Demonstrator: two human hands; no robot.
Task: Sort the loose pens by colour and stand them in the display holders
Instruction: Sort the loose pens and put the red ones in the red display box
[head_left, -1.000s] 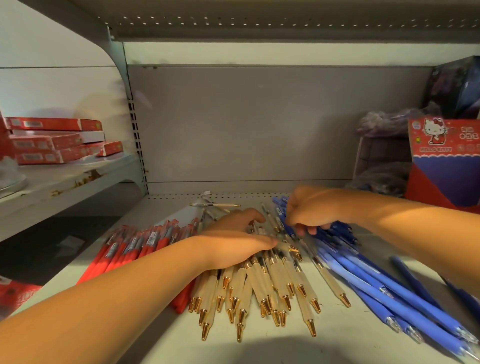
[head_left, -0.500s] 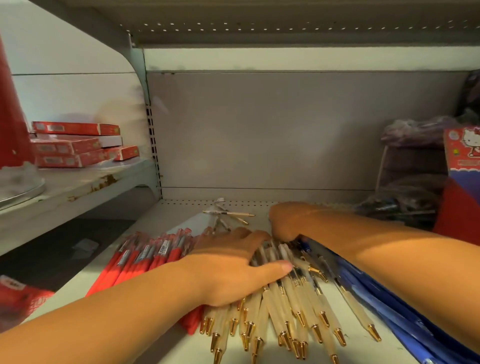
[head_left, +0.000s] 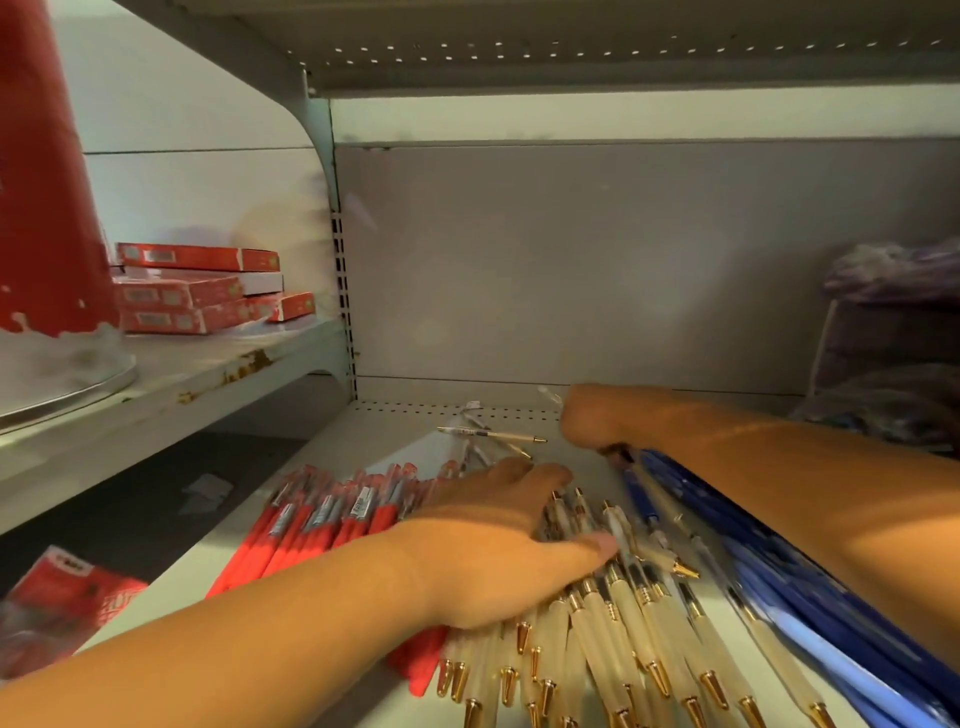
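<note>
Three groups of pens lie on the grey shelf (head_left: 395, 431): red pens (head_left: 322, 525) on the left, cream pens with gold tips (head_left: 623, 623) in the middle, blue pens (head_left: 779, 597) on the right. My left hand (head_left: 498, 551) rests flat on the upper ends of the cream pens with its fingers stretched out. My right hand (head_left: 589, 421) is bent down at the far ends of the blue pens; its fingers are hidden behind the back of the hand. A few loose pale pens (head_left: 493, 434) lie behind both hands. No display holder is in view.
The neighbouring shelf on the left holds stacked red boxes (head_left: 197, 291) and a tall red object (head_left: 41, 182). Bagged goods (head_left: 893, 338) fill the right back corner. A red packet (head_left: 62, 587) lies low at the left. The shelf above hangs close overhead.
The view has shifted, so the Hello Kitty box has left the frame. My right hand has moved back to the far ends of the blue pens. My left hand stays on the cream pens.
</note>
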